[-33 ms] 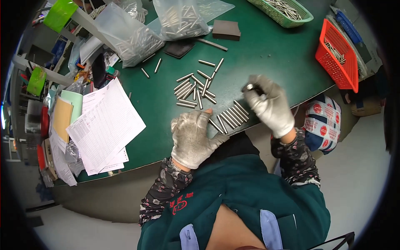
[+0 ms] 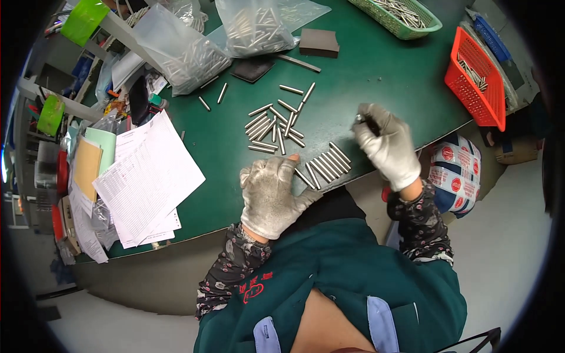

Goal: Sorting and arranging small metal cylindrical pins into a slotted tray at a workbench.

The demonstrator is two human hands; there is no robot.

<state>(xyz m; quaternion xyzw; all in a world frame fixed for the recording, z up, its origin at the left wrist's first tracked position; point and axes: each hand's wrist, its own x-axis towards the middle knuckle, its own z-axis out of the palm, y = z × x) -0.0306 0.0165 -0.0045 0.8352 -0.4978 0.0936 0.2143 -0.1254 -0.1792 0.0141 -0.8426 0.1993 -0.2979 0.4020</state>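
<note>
My right hand (image 2: 385,144), in a grey-white work glove, is raised over the green table near its front edge. Its fingers are curled round a metal pin (image 2: 358,118) whose shiny end shows at the fingertips. My left hand (image 2: 268,197), in a worn grey glove, lies on the table edge with nothing seen in it, thumb and forefinger spread apart. Between the hands, several steel pins lie side by side in a slanted row (image 2: 331,163), the leftmost close to my left fingers. Beyond them is a loose heap of steel pins (image 2: 273,126).
Two clear bags of pins (image 2: 259,35) stand at the back beside a brown block (image 2: 319,43). A green basket (image 2: 406,29) and a red basket (image 2: 478,88), both with pins, stand at the right. Printed sheets (image 2: 150,176) cover the table's left end. A taped bundle (image 2: 456,176) sits below the right edge.
My right hand has shifted slightly to the right, away from the row, and turned a little, so less of the pin end shows. My left hand and the pins on the table stay put.
</note>
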